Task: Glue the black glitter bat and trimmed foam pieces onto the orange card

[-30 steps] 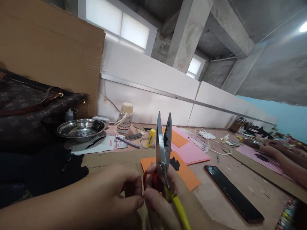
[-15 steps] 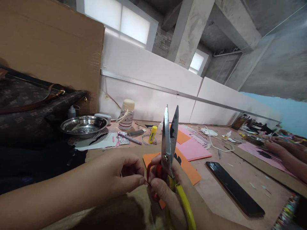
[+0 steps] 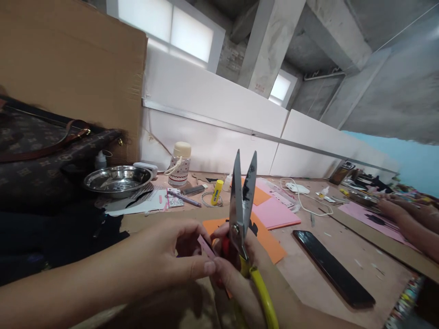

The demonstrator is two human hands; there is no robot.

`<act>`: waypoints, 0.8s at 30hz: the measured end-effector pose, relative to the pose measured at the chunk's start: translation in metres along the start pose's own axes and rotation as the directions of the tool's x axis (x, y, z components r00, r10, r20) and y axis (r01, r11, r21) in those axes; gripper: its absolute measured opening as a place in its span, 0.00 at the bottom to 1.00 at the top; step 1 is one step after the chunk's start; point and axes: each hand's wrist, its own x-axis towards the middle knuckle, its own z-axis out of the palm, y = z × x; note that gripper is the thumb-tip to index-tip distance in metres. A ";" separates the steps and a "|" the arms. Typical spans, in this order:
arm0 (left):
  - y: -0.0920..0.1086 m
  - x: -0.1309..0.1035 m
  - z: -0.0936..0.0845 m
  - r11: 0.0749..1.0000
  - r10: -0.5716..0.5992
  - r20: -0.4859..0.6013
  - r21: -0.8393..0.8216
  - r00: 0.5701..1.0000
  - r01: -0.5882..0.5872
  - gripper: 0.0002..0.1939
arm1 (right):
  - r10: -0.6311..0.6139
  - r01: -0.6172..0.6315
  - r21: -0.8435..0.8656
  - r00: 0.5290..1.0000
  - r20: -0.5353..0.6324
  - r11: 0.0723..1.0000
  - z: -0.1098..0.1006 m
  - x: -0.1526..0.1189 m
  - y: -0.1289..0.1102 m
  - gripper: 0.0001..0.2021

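- Above the desk (image 3: 308, 278), the right hand (image 3: 236, 281) has its fingers wrapped around the scissors (image 3: 237, 208), blades upward and parted.
- The left hand (image 3: 169, 256) has its fingers curled, apparently closed on a small pink strip (image 3: 206, 247) that meets the right thumb.
- Done, seemingly: a black cutout (image 3: 254, 227) lies on the orange sheet (image 3: 273, 250); whether stuck, I cannot tell.
- Left: the strip is not yet set down; no blade touches it.

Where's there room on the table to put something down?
There's a bare patch between the orange paper and the black phone, and another between the phone and cardboard strip, with a few scraps. It's crowded at the back, around the glue stick and metal bowl, and by the scissors.
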 end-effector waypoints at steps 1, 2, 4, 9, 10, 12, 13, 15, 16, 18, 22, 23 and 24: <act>-0.001 0.001 0.002 1.000 0.005 -0.005 -0.017 1.000 -0.005 0.18 | -0.001 0.001 -0.001 1.000 0.010 1.000 -0.001 0.000 0.000 0.21; -0.003 0.002 0.003 1.000 0.002 -0.019 -0.027 1.000 -0.002 0.18 | -0.002 0.002 -0.010 1.000 0.021 1.000 -0.002 -0.001 -0.001 0.21; -0.005 0.003 0.006 1.000 -0.013 -0.049 -0.028 0.999 0.012 0.16 | 0.010 -0.009 -0.025 1.000 0.016 1.000 -0.002 -0.002 -0.004 0.20; 0.000 0.001 0.002 0.999 -0.001 -0.148 -0.038 0.989 -0.004 0.16 | -0.040 0.039 0.038 0.999 0.014 0.999 0.001 -0.001 0.002 0.27; 0.002 0.000 -0.001 0.996 0.025 -0.193 -0.076 0.981 -0.040 0.17 | -0.039 0.038 0.049 0.999 0.019 0.998 0.001 0.000 0.005 0.30; 0.008 -0.003 -0.007 0.975 0.082 -0.285 -0.175 0.955 -0.136 0.18 | -0.020 0.019 0.051 1.000 0.021 0.999 -0.001 0.003 0.010 0.34; 0.011 -0.004 -0.010 0.961 0.099 -0.327 -0.215 0.940 -0.176 0.17 | -0.010 0.009 0.041 1.000 0.029 0.999 -0.002 0.004 0.012 0.35; 0.017 -0.008 -0.012 0.939 0.112 -0.377 -0.264 0.919 -0.223 0.17 | -0.009 0.008 0.022 0.999 0.044 1.000 -0.004 0.005 0.014 0.36; 0.020 -0.009 -0.012 0.932 0.117 -0.395 -0.273 0.911 -0.238 0.17 | -0.014 0.013 0.016 0.998 0.054 1.000 -0.004 0.005 0.014 0.35; 0.023 -0.012 -0.011 0.924 0.126 -0.434 -0.275 0.892 -0.265 0.17 | -0.022 0.021 0.008 0.997 0.076 1.000 -0.004 0.005 0.014 0.36; 0.025 -0.014 -0.009 0.908 0.149 -0.516 -0.266 0.843 -0.324 0.17 | 0.007 -0.006 -0.010 0.993 0.114 1.000 0.000 0.009 0.013 0.35; 0.026 -0.014 -0.009 0.904 0.156 -0.530 -0.262 0.833 -0.337 0.16 | 0.021 -0.020 -0.014 0.993 0.117 1.000 0.001 0.010 0.012 0.34; 0.027 -0.013 -0.009 0.901 0.165 -0.537 -0.259 0.827 -0.349 0.16 | 0.040 -0.038 -0.018 0.992 0.119 0.999 0.002 0.012 0.011 0.32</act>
